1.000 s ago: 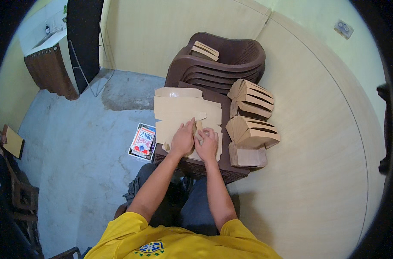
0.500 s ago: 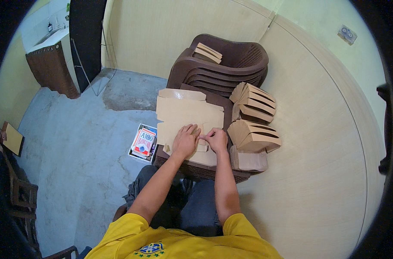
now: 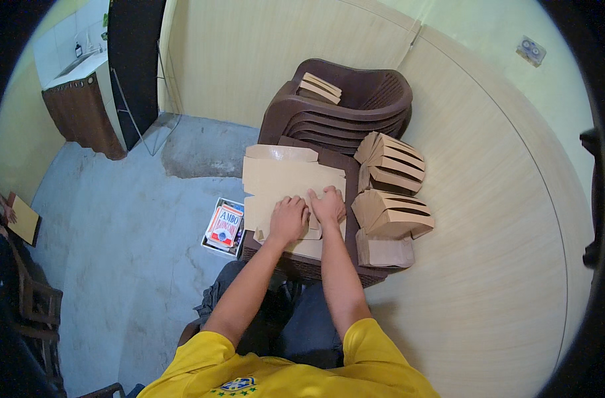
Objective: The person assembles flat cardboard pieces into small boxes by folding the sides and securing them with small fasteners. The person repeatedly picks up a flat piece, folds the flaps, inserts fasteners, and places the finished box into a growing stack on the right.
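Observation:
A flat, cut brown cardboard sheet [image 3: 266, 178] with flaps and a shiny strip at its far edge lies on a dark brown stacked chair seat [image 3: 332, 158]. My left hand [image 3: 290, 220] rests on the near part of the sheet, fingers laid over a folded flap. Just to its right, my right hand [image 3: 327, 207] presses on the same sheet, thumb apart from its fingers. Neither hand grasps anything visible. Beside the sheet on the right stand two bundles of folded cardboard, a far bundle [image 3: 390, 162] and a near bundle [image 3: 394, 213].
Brown plastic chairs [image 3: 345, 123] are stacked behind, with more folded cardboard [image 3: 321, 88] on them. A white box [image 3: 213, 250] holding printed packs sits on the floor at left. Another person's hand [image 3: 9, 211] touches a tan board [image 3: 25, 221] at far left. A wall [image 3: 488, 232] borders the right.
My right hand has shifted from a pinch beside the left fingers to a spread, pressing hold slightly farther out. My left hand stays on the sheet, and the view has tilted slightly.

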`<state>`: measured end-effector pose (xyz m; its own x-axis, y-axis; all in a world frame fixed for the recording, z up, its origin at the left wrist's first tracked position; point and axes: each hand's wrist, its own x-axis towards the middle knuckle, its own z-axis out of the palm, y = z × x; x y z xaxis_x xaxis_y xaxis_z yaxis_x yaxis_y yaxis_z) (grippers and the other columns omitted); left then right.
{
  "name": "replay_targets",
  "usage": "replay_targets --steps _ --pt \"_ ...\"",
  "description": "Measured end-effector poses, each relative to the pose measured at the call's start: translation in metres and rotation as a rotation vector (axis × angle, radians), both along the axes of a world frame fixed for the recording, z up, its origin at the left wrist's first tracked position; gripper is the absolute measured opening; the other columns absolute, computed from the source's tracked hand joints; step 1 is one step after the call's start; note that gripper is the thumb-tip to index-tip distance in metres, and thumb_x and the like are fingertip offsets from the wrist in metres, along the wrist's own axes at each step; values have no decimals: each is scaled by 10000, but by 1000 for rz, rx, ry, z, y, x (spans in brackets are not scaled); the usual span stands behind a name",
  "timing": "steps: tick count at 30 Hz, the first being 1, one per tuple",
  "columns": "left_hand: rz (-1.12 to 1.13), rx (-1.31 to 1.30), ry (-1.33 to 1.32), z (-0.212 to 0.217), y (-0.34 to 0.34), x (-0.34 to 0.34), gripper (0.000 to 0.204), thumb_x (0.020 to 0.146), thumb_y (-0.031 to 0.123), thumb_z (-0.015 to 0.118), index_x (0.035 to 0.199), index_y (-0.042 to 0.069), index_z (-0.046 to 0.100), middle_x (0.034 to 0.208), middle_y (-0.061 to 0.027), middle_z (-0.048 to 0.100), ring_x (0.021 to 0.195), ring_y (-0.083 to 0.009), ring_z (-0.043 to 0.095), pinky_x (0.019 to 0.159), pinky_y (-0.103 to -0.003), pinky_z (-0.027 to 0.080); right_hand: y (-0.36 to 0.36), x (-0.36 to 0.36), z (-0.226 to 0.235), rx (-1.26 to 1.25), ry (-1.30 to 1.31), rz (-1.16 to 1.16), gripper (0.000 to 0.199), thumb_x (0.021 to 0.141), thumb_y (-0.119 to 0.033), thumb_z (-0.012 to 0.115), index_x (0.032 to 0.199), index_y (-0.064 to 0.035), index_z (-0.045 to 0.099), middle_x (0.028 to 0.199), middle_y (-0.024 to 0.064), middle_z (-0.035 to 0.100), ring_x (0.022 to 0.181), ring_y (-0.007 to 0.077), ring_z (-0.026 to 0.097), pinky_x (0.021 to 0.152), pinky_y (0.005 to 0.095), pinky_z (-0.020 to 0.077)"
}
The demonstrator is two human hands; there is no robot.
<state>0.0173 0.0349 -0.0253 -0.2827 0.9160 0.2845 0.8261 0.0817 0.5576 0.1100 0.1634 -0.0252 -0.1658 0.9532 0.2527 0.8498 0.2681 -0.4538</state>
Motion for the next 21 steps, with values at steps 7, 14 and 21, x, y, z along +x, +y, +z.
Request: replay_targets --steps 7,14,21 --pt "170 155 200 7 18 -3 547 999 287 659 1456 2 562 1439 -219 610 1380 -399 535 1182 -507 419 34 -9 10 -282 56 104 392 896 -374 763 1101 -43 810 1105 186 781 1038 372 750 932 465 570" --pt "165 88 -243 -10 27 -13 623 1023 212 617 1590 18 445 1539 -226 551 1464 -383 490 1263 -460 373 17 4 -14 -77 344 404 216 941 -187 728 939 8 822 929 149 784 857 266 762 825 368 588" --pt "-5 165 27 -13 16 -27 364 1010 192 634 1350 102 726 1455 -160 642 1396 -353 561 1231 -448 417 8 30 -7 -225 545 365 304 806 -142 932 1008 16 769 928 105 760 837 167 707 777 330 587"
